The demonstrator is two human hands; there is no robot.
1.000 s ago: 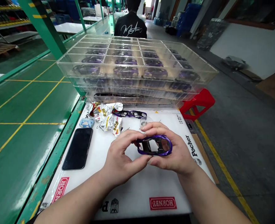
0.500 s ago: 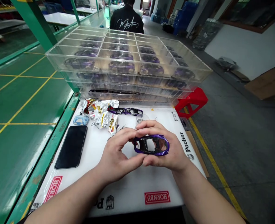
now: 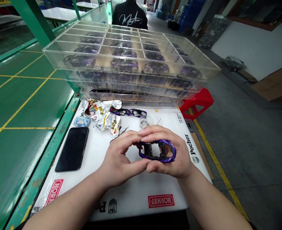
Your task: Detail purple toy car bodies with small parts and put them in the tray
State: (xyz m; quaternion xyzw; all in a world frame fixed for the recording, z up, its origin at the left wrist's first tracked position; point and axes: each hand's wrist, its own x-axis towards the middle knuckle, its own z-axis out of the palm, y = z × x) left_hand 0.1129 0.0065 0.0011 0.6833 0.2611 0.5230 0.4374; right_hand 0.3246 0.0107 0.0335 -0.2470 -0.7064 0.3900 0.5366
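Between both hands, above the white printed work surface [image 3: 131, 188], is a purple and black model car body [image 3: 157, 150] with open window gaps. My left hand [image 3: 123, 158] grips its left end, fingers along the far side and thumb along the near side. My right hand [image 3: 173, 153] wraps round its right end in the same way, and the fingertips of both hands meet. Just beyond the hands lies a small clear round dish [image 3: 146, 121] with tiny bits in it. Dark tweezers [image 3: 119, 134] lie partly hidden behind my left hand.
Stacked clear compartment trays [image 3: 131, 68] of purple car bodies stand at the back. More purple car bodies [image 3: 129, 112], torn snack wrappers [image 3: 105, 116], a blue-white case [image 3: 82, 121] and a phone [image 3: 72, 149] lie on the surface. A red stool [image 3: 198, 103] stands right; a person [image 3: 129, 14] sits ahead.
The car body and both hands shift slightly right in view, uncovering more of the round dish. The grip stays the same, and the view tilts a little.
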